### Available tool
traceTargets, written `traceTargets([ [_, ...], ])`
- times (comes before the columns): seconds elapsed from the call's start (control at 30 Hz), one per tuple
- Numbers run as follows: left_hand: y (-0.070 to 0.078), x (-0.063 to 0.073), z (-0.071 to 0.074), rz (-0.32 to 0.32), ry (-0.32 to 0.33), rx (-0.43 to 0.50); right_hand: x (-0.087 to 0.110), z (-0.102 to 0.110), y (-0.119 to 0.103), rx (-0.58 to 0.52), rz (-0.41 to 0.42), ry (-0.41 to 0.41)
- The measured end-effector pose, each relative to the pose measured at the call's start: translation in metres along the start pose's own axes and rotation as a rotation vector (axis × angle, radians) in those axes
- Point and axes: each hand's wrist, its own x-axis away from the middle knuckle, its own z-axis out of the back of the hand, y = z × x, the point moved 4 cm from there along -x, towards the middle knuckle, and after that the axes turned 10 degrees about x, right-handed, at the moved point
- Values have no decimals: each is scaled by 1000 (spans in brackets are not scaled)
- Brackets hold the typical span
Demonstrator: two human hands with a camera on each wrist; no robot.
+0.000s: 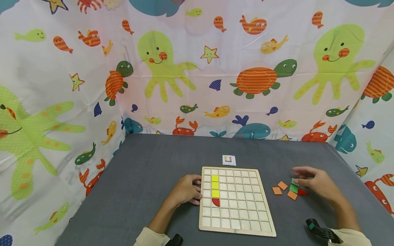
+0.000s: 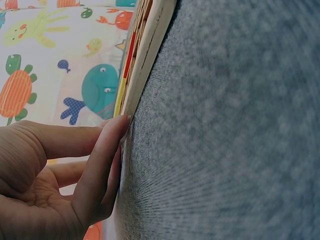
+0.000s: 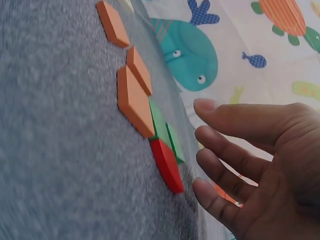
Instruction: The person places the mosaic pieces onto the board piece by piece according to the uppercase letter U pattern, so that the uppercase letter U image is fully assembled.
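Note:
A wooden grid board (image 1: 237,201) lies on the grey table. Three yellow squares (image 1: 215,185) form a column in its cells, and a red quarter-round piece (image 1: 216,202) sits just below them. My left hand (image 1: 186,190) rests at the board's left edge, fingertips touching the rim (image 2: 145,65). Over the loose pieces at the right hovers my right hand (image 1: 317,181), fingers relaxed and apart, holding nothing. Beneath and beside it lie orange squares (image 3: 135,100), green pieces (image 3: 159,120) and a red curved piece (image 3: 167,165).
A small pattern card (image 1: 229,160) lies behind the board. A white curtain (image 1: 197,85) printed with sea animals hangs behind and along both sides of the grey table (image 1: 123,194). Dark bands (image 1: 321,230) circle both wrists.

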Motion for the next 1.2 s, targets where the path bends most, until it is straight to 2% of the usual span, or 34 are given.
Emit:
traceTargets([
  [0.4,-1,-2,0,9,13,-9,-4,1,12,71,-20,-19],
  [0.6,-1,-3,1,10,16,-23,-4,0,13,100,12,-5],
  [1.2,-1,-1,2,6,10,-19,-5,-1,13,175,-8,-19],
])
